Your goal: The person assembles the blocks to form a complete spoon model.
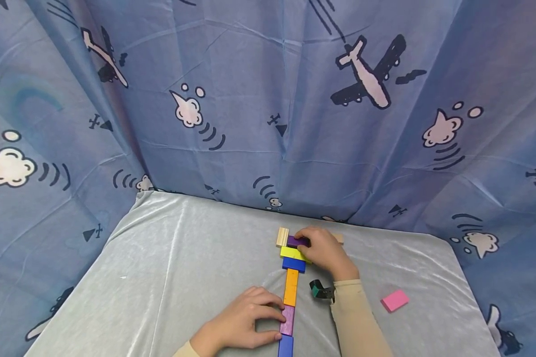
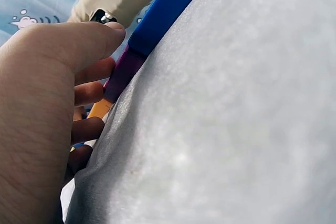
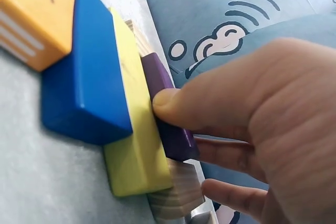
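Observation:
My right hand (image 1: 323,250) pinches a dark purple wooden block (image 3: 163,98), thumb on its near face and fingers behind. That block lies against the back of a yellow block (image 3: 137,124), with a blue block (image 3: 94,72) in front of the yellow one. From there an orange block (image 1: 291,287), a light purple block (image 1: 288,320) and another blue block (image 1: 285,346) run toward me in a line. Beside this line lies my left hand (image 1: 250,320), fingers loosely bent, fingertips right at the light purple block's left side and thumb near the front blue block.
A plain wood block (image 1: 283,237) stands left of the dark purple one, and another plain wood piece (image 1: 339,239) shows behind my right hand. A pink block (image 1: 395,301) lies apart at the right on the grey cloth (image 1: 205,248). A patterned blue curtain (image 1: 250,124) hangs behind.

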Action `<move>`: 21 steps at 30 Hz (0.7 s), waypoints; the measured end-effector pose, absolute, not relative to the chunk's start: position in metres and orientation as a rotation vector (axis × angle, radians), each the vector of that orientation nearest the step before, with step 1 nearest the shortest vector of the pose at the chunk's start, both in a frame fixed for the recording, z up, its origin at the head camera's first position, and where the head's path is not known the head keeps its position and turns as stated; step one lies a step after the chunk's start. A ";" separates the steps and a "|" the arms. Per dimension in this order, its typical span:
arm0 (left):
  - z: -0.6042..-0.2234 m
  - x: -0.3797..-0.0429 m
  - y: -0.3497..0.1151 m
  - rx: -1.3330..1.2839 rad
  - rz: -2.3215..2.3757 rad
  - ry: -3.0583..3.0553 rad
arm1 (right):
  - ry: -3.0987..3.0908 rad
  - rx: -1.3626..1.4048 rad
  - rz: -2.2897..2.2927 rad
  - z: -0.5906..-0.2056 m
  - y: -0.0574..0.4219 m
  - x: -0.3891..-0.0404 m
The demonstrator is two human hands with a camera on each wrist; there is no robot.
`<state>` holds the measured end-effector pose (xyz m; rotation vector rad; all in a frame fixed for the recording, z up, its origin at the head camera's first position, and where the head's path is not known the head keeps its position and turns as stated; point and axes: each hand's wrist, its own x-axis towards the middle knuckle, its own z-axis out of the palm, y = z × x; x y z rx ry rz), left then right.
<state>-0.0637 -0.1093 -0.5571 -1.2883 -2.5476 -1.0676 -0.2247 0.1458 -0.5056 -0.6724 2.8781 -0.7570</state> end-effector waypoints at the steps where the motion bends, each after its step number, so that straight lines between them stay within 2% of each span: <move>1: -0.557 -0.064 -0.109 -1.290 -1.066 -2.544 | 2.878 -0.675 -0.756 -0.506 0.146 -0.225; 21: -0.558 -0.064 -0.108 -1.307 -1.080 -2.567 | 2.881 -0.734 -0.728 -0.507 0.149 -0.223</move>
